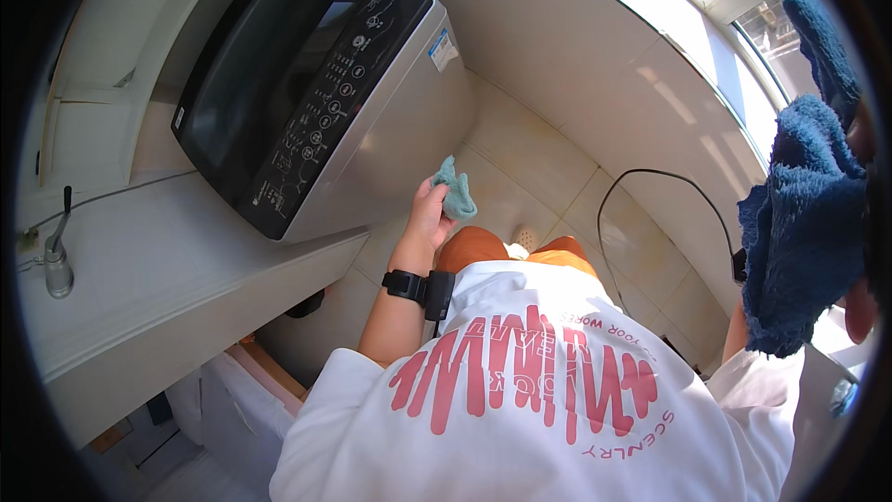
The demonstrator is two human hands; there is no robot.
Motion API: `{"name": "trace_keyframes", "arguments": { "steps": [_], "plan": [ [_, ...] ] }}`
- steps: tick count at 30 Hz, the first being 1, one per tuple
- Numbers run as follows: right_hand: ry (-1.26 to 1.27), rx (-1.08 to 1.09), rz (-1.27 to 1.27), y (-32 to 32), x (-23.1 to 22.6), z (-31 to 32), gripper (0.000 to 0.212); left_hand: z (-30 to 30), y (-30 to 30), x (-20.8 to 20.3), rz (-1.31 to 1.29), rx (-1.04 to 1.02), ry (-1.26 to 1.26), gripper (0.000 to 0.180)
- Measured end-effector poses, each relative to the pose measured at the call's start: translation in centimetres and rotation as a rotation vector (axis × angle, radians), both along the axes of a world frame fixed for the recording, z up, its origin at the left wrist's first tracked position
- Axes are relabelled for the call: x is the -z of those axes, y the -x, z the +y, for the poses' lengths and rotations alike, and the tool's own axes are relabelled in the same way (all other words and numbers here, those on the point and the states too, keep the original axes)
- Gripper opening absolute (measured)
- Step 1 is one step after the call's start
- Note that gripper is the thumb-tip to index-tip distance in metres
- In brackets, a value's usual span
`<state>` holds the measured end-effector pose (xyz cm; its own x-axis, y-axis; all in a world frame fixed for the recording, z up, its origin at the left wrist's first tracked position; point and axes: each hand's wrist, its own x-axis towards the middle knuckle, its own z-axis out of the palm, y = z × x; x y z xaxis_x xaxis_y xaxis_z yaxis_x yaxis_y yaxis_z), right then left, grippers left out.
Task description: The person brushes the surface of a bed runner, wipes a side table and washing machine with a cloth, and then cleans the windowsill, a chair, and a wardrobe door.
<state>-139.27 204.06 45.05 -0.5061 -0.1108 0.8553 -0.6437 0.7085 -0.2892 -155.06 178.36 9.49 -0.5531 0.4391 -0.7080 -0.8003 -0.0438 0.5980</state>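
My left hand point(428, 213) is closed around a small bunched teal cloth point(458, 195), out in front of my body beside the washing machine. A black band with a dark box sits on that wrist. High at the right edge, close to the view, my right hand point(859, 311) grips a dark blue fluffy cloth point(799, 223). Only bits of its fingers show at the rim; the cloth hides the rest. The blue cloth hangs in folds, with one end sticking up toward the window.
A grey top-loading washing machine point(381, 121) with a dark lid and control panel stands at the left front. Nearer is a white counter point(177, 251) with a metal faucet point(59, 260). A sunlit window point(762, 46) lies at the right. A black cable point(604, 214) loops above the tiled floor point(530, 139).
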Motion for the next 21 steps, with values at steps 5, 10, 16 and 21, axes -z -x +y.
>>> {"name": "trace_keyframes", "arguments": {
  "steps": [5,10,16,21],
  "plan": [
    [0.004,0.11,-0.03,2.3,-0.2,0.2,0.049,3.9,4.6,-2.6,0.014,0.129,-0.047,0.036],
    [-0.01,0.188,-0.048,6.6,-0.5,-0.1,0.044,8.3,10.7,-5.9,0.05,0.322,-0.094,0.034],
    [-0.04,0.271,-0.067,11.2,-2.2,-0.1,0.04,13.1,16.1,-8.8,0.053,0.487,-0.271,0.033],
    [-0.071,0.367,-0.069,14.5,-5.2,1.2,0.036,16.0,18.4,-10.9,-0.006,0.534,-0.292,0.034]
  ]
}}
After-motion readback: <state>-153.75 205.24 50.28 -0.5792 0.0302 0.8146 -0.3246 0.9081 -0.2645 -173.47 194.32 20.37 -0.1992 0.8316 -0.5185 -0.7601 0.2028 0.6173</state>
